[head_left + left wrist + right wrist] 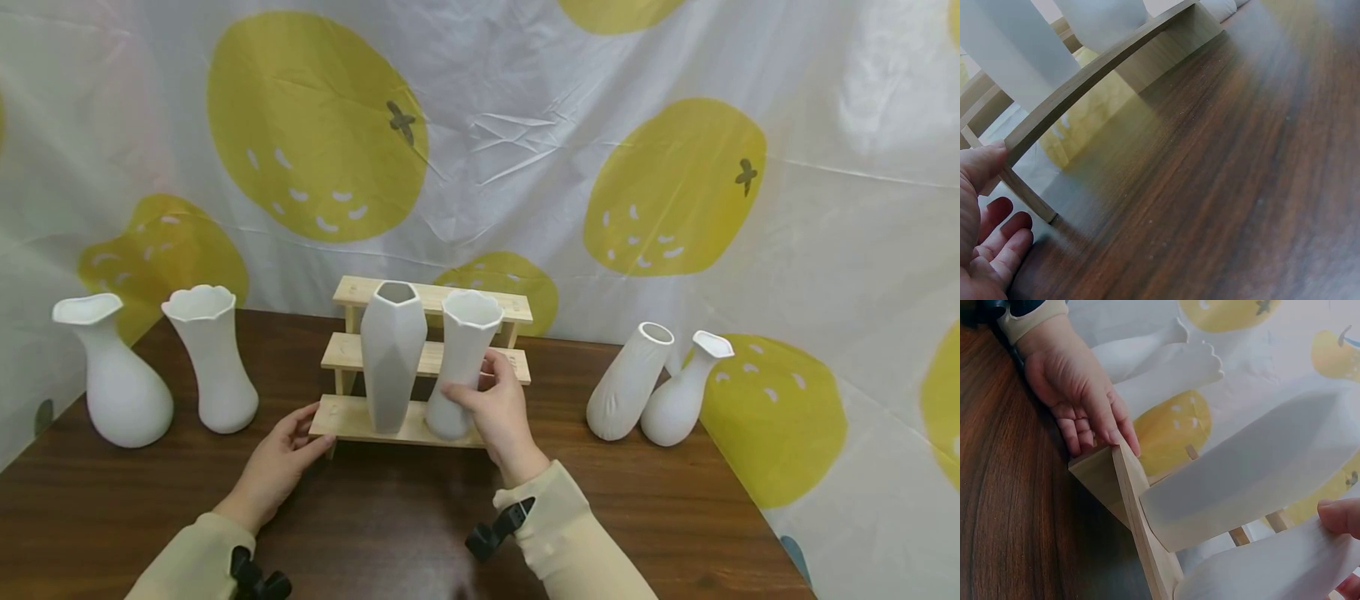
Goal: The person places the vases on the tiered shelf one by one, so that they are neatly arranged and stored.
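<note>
A three-step wooden stand (345,417) holds two white vases on its lowest step. The taller faceted vase (393,358) stands upright on the left. Beside it is a white scalloped-rim vase (463,350), gripped around its lower body between the thumb and fingers of my right hand (501,412); its base is at the step. My left hand (273,467) pinches the left end of the lowest step, thumb at the front edge. In the left wrist view, the other fingers (1007,250) curl below the step, apart from it.
At left on the brown wooden table (405,533) stand a bulbous vase (127,392) and a flared scalloped vase (225,375). To the right are a slanted cylindrical vase (626,387) and a narrow-necked vase (675,404). A lemon-print curtain (510,167) hangs behind.
</note>
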`<state>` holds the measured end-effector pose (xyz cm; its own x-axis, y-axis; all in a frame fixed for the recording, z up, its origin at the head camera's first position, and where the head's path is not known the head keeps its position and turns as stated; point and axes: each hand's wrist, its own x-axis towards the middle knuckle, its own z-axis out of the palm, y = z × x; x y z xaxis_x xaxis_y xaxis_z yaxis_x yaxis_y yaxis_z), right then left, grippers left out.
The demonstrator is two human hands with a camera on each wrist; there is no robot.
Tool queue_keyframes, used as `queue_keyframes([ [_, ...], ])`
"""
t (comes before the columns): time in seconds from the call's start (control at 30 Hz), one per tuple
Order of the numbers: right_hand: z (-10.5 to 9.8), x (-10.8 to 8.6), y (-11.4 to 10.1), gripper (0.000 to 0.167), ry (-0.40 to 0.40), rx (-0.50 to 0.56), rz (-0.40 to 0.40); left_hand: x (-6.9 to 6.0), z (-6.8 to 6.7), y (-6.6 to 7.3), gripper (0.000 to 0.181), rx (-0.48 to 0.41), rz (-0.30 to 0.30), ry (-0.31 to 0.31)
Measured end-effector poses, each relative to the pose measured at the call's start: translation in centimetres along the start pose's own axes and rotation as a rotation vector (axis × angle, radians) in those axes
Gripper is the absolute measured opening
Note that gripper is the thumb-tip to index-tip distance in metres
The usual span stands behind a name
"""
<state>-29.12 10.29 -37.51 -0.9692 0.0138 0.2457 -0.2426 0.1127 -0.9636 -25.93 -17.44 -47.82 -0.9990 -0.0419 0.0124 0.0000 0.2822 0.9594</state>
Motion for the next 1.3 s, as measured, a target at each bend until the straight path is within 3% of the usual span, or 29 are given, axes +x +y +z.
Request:
queue_keyframes([
  [0.47, 0.0, -0.2, 0.2, 0.061, -0.006, -0.023, -0.02, 0.1, -0.1, -0.1, 0.079, -0.016, 0.005, -0.004],
  [0.73, -0.4, -0.3, -0.2, 0.061, -0.056, -0.053, -0.002, 0.1, 0.0, -0.2, 0.078, -0.015, 0.011, -0.001],
  [1.07, -2.0, -0.3, -0.9, 0.065, -0.132, -0.075, 0.047, 0.1, 0.0, -0.1, 0.079, -0.01, 0.002, -0.005],
  [1.3, -4.0, -0.5, -1.2, 0.062, -0.134, -0.17, 0.043, 0.1, 0.0, -0.1, 0.079, -0.02, 0.003, -0.008],
])
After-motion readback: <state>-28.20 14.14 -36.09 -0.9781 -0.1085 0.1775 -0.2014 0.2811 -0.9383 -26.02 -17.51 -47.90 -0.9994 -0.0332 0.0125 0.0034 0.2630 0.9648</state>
